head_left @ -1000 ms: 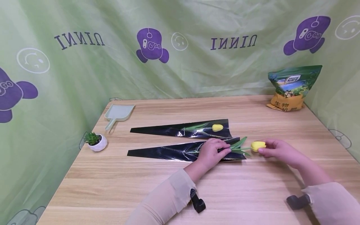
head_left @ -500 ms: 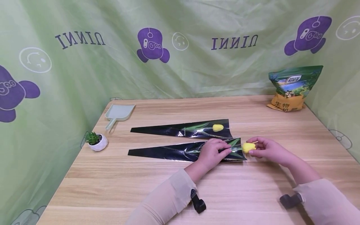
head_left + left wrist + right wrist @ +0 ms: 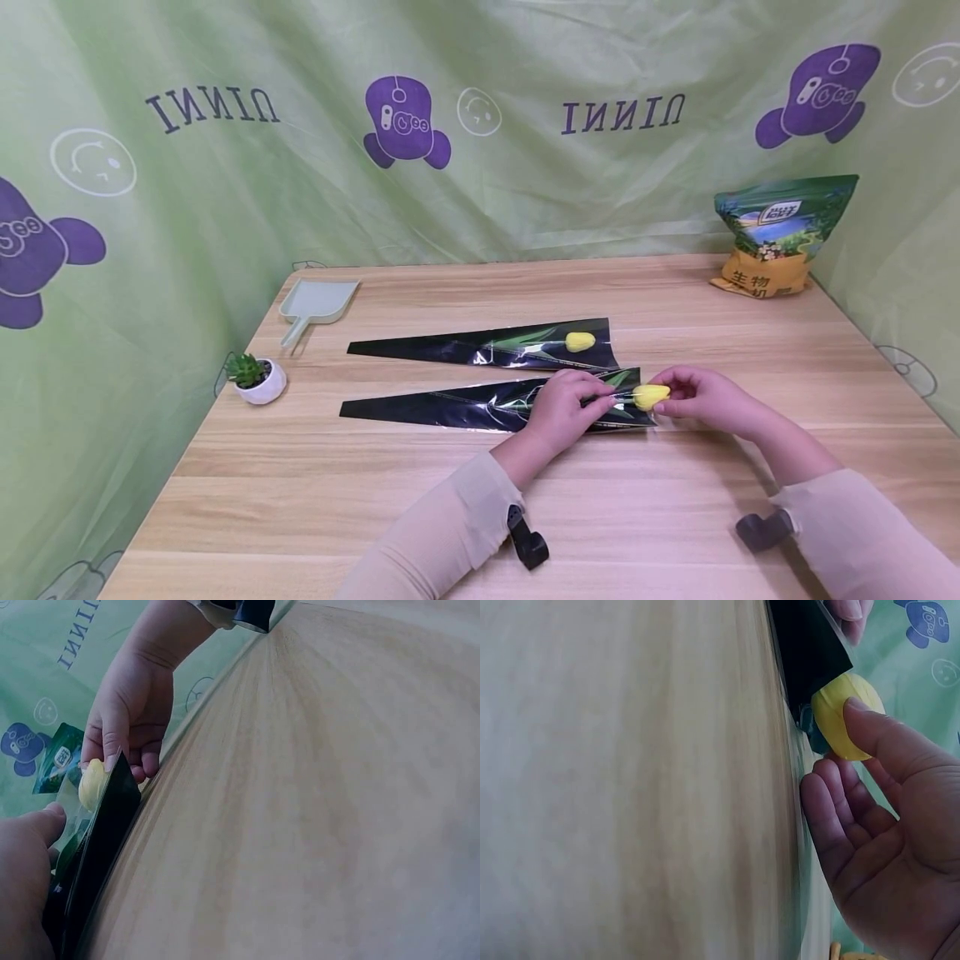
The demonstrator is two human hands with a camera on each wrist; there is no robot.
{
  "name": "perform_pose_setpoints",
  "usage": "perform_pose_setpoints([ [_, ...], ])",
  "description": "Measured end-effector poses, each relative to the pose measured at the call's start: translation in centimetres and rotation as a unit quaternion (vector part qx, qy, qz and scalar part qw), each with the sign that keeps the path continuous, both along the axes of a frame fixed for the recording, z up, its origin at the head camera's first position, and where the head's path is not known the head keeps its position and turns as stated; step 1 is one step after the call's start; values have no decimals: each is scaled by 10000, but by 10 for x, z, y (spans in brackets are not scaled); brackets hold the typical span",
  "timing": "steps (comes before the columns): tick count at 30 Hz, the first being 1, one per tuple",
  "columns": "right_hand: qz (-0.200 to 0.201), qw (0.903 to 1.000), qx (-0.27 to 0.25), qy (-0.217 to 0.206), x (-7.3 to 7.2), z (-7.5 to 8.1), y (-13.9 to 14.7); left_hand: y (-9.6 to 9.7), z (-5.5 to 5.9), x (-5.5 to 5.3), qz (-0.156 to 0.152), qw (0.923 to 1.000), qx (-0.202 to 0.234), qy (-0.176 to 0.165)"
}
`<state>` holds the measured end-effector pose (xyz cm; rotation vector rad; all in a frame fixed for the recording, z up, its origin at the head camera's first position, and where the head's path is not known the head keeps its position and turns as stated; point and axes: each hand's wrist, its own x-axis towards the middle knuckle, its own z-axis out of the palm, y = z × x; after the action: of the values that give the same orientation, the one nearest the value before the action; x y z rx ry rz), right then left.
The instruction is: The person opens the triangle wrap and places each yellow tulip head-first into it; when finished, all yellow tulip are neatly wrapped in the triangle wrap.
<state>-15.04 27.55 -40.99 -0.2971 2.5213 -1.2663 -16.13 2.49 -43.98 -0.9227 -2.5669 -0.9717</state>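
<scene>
A yellow tulip (image 3: 651,397) lies with its stem and leaves inside a black flower sleeve (image 3: 420,406) with a clear front; its bloom is at the wide mouth. My right hand (image 3: 701,400) pinches the bloom between thumb and fingers, as the yellow bloom (image 3: 840,712) in the right wrist view also shows. Over the sleeve's wide part lies my left hand (image 3: 562,408), gripping the film near the mouth with thumb and fingers. In the left wrist view the left thumb (image 3: 46,821) is at the clear film. Part of the stem is hidden under the left hand.
Just behind lies a second black sleeve (image 3: 435,344) holding another yellow tulip (image 3: 580,342). A grey-green dustpan (image 3: 318,302) and a small potted succulent (image 3: 258,379) stand at the left. The green and orange bag (image 3: 772,242) is at the back right, before the green curtain (image 3: 510,208).
My right hand has moved left, sliding the tulip deeper into the front sleeve; its leaves are now under the film and the bloom has reached the mouth. The left hand stays in place.
</scene>
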Motion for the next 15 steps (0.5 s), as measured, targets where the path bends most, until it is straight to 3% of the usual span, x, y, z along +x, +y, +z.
perform_pose_setpoints([
  [8, -90, 9999, 94, -70, 0, 2, 2, 0, 1, -1, -25, 9996, -32, 281],
  [15, -164, 9998, 101, -21, 0, 2, 2, -1, 4, 0, 2, 9999, -119, 31],
])
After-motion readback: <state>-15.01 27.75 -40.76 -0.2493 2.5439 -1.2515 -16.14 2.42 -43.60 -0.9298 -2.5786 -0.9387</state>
